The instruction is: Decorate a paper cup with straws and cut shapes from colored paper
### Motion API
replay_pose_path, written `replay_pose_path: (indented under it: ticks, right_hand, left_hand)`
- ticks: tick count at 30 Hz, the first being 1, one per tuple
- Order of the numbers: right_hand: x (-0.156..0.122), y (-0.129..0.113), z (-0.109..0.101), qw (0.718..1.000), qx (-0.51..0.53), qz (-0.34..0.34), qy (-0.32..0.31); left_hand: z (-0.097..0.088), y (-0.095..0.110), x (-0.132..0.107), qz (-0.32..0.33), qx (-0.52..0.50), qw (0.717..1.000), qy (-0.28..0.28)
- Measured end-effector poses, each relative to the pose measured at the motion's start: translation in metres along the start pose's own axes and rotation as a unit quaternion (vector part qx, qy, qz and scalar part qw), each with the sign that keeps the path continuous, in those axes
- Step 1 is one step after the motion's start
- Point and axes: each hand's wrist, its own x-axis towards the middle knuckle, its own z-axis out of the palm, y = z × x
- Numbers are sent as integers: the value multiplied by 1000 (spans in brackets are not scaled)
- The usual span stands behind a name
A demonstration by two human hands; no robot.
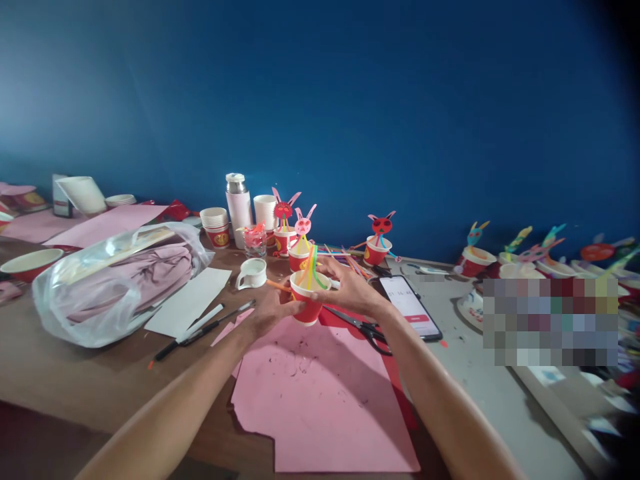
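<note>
A red paper cup (309,298) with coloured straws standing in it is held above a pink paper sheet (315,393). My left hand (270,310) grips the cup from the left and below. My right hand (350,287) closes on its right rim and side. An orange straw (278,287) pokes out of the cup toward the left. Finished red cups with paper rabbit faces (301,243) stand just behind it.
Black scissors (363,327) and a phone (410,307) lie right of the cup. A clear plastic bag (115,280) with mauve cloth fills the left side. A white flask (239,203), stacked cups (215,227), a pen (200,330) and more craft cups (475,257) line the blue wall.
</note>
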Motion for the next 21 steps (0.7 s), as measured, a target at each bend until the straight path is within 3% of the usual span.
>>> replay_pose_path:
  ticks: [3, 6, 11, 17, 21]
  right_hand:
    - [2, 3, -4, 1000, 2, -1, 11]
    - [4, 8, -10, 1000, -4, 3, 22]
    - [5, 14, -10, 1000, 3, 11, 19]
    - [4, 17, -4, 1000, 12, 13, -2]
    - [7, 13, -5, 999, -4, 40, -1]
  left_hand:
    - [-6, -5, 1, -16, -11, 1000, -16]
    - [-13, -9, 4, 10, -73, 997, -16]
    - [-22, -9, 10, 32, -101, 992, 66]
    - [-34, -1, 15, 51, -26, 982, 182]
    - [-45, 7, 15, 69, 14, 974, 214]
